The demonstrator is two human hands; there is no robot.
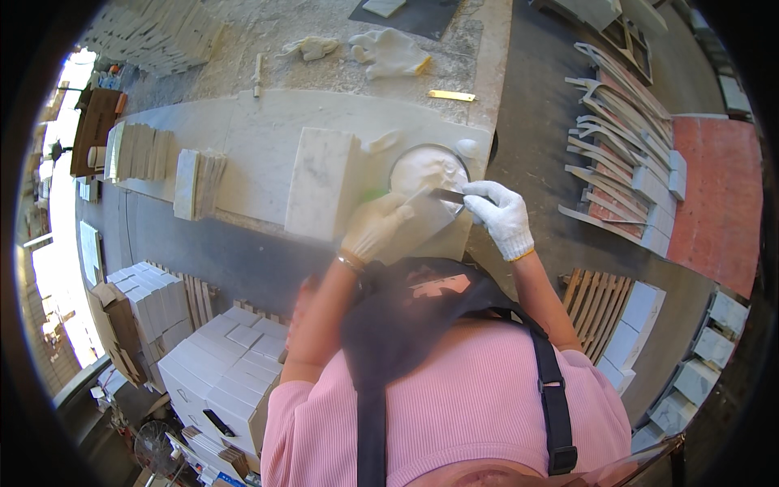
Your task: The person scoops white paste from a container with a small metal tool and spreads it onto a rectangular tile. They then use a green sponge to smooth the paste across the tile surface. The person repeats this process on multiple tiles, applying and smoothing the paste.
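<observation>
My left hand (375,227), in a whitish work glove, grips a pale stone tile (422,216) in front of my chest; a blurred smudge on the lens softens this area. My right hand (501,219), in a white knit glove, is closed around a putty knife (448,195). Its dark blade lies at the tile's upper end, over the near rim of a round bowl; I cannot tell whether blade and tile touch. White paste (430,168) fills the bowl. Left of the bowl stands a stack of marble tiles (316,185).
The bowl rests on a pale stone slab (251,122). Further left stand smaller tile stacks (199,185). Beyond lie loose gloves (389,53), a yellow strip (452,96) and a short stick (258,75). Curved pieces (608,134) lean together at right; boxes (219,365) stand lower left.
</observation>
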